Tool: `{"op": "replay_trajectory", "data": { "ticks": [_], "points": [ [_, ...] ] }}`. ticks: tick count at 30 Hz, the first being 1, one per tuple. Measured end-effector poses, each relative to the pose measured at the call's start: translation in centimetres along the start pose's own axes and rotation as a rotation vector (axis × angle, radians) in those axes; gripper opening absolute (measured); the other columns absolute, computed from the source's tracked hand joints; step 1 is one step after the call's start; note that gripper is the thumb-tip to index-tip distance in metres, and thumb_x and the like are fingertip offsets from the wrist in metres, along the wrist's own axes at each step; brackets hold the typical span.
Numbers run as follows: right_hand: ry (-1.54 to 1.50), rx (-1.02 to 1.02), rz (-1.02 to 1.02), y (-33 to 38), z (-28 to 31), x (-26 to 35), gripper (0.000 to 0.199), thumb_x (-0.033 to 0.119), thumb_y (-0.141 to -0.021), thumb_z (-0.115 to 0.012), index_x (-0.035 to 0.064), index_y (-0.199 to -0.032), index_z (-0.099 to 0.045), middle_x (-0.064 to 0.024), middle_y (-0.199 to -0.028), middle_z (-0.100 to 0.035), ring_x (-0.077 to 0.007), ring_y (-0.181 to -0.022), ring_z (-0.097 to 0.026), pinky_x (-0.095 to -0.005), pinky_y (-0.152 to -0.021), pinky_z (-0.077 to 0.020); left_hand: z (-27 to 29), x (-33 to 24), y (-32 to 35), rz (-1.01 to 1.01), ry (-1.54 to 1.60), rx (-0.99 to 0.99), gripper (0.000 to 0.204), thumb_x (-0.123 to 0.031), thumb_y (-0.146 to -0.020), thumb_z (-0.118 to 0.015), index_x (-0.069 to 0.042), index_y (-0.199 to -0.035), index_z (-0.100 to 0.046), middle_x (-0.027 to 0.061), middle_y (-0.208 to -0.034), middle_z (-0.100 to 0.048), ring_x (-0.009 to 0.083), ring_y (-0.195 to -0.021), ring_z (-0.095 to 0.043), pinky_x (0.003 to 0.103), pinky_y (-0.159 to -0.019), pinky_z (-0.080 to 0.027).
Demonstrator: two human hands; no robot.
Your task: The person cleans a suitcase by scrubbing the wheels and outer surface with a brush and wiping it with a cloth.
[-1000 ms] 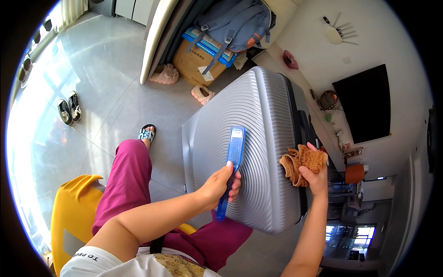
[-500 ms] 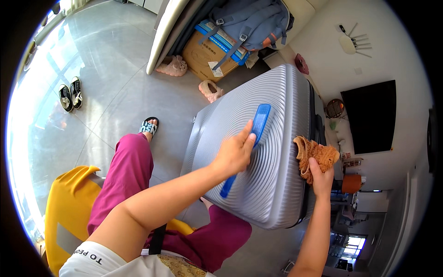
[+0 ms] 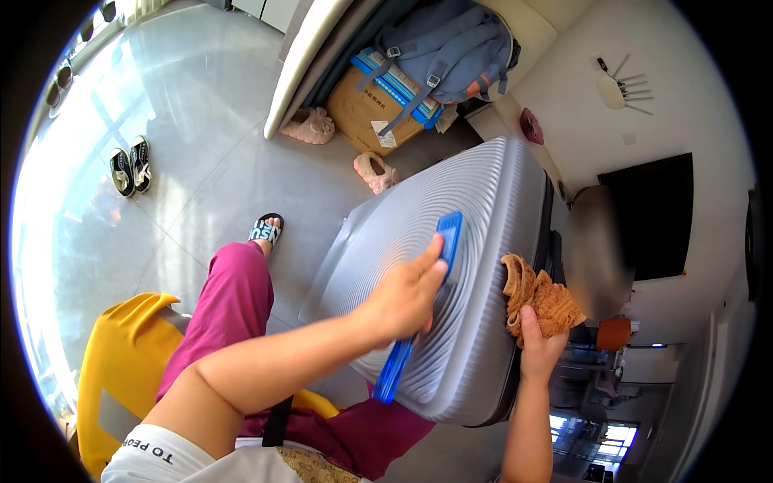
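A silver-grey hard-shell suitcase [image 3: 475, 185] with curved ridges stands right in front of me, slightly tilted in the view. My left hand [image 3: 407, 298] is closed round the middle of a long, flat blue tool [image 3: 390, 374], part see-through, whose exact kind I cannot make out. The tool lies slantwise over the ridged face; its upper end is at or close to the shell. At the suitcase's right edge, my right hand [image 3: 541, 342] grips a crumpled brown cloth [image 3: 543, 299]. The cloth rests against the side near the dark seam.
Beyond the suitcase are a cardboard box [image 3: 354, 113], a grey-blue backpack [image 3: 459, 52] and pink fluffy slippers [image 3: 375, 171]. Black sneakers [image 3: 131, 167] sit on the grey tiled floor at left. A yellow seat [image 3: 121, 354] is beside my leg. A blurred patch hides part of the right background.
The suitcase and both hands sit lower in the view, as the view itself has shifted. The blue tool has slid down across the shell; the cloth stays at the right edge.
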State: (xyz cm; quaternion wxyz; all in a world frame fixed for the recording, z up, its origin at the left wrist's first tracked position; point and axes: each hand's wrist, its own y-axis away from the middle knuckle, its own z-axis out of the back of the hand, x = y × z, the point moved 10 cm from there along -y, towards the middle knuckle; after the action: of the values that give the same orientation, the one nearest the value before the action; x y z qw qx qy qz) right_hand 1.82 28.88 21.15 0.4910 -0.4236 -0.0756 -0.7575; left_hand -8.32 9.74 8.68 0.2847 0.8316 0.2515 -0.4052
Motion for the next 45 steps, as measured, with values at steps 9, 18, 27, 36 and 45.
{"op": "replay_trajectory", "data": {
  "ticks": [9,18,27,36,45],
  "points": [
    [-0.066,-0.006,-0.056,1.8,1.0,-1.4,0.079,0.016,-0.077,-0.075,-0.0093,-0.137,-0.031,-0.0160,-0.135,-0.043,-0.0221,-0.124,-0.043,-0.0358,-0.108,-0.0290,-0.1,0.6,-1.8,0.138,-0.082,0.036,0.068,-0.033,-0.096,-0.045,-0.001,-0.148,-0.014,0.0085,-0.060,-0.056,0.0159,-0.047,-0.053,0.033,-0.041,-0.044],
    [-0.041,-0.031,-0.018,2.0,1.5,-1.6,0.078,0.017,-0.076,-0.076,-0.0095,-0.136,-0.034,-0.0180,-0.136,-0.043,-0.0239,-0.127,-0.040,-0.0371,-0.110,-0.0252,-1.4,-0.7,-2.5,0.141,0.073,0.039,0.073,-0.034,-0.097,-0.045,0.000,-0.148,-0.004,0.0071,-0.061,-0.054,0.0139,-0.045,-0.051,0.029,-0.035,-0.040],
    [-0.070,-0.038,0.020,2.1,1.5,-1.3,0.078,0.017,-0.074,-0.076,-0.0087,-0.135,-0.034,-0.0192,-0.136,-0.043,-0.0254,-0.130,-0.037,-0.0395,-0.111,-0.0223,-0.7,0.1,-4.9,0.199,0.056,0.013,0.070,-0.033,-0.098,-0.044,-0.004,-0.149,-0.006,0.0062,-0.062,-0.054,0.0124,-0.045,-0.049,0.028,-0.035,-0.040],
    [-0.080,-0.027,0.040,2.3,1.5,-1.4,0.078,0.016,-0.074,-0.076,-0.0082,-0.135,-0.034,-0.0187,-0.136,-0.042,-0.0258,-0.131,-0.037,-0.0401,-0.111,-0.0236,0.4,1.7,-5.9,0.177,-0.047,-0.025,0.073,-0.034,-0.096,-0.045,-0.003,-0.148,-0.006,0.0076,-0.067,-0.055,0.0144,-0.046,-0.051,0.030,-0.037,-0.041],
    [-0.094,0.025,0.043,2.6,1.8,-1.8,0.076,0.010,-0.080,-0.068,-0.0084,-0.140,-0.026,-0.0175,-0.144,-0.035,-0.0245,-0.130,-0.039,-0.0377,-0.110,-0.0263,-1.5,0.8,-2.1,0.171,-0.056,0.073,0.072,-0.036,-0.098,-0.044,-0.004,-0.149,-0.005,0.0038,-0.060,-0.052,0.0111,-0.044,-0.045,0.027,-0.035,-0.037]
  ]
}}
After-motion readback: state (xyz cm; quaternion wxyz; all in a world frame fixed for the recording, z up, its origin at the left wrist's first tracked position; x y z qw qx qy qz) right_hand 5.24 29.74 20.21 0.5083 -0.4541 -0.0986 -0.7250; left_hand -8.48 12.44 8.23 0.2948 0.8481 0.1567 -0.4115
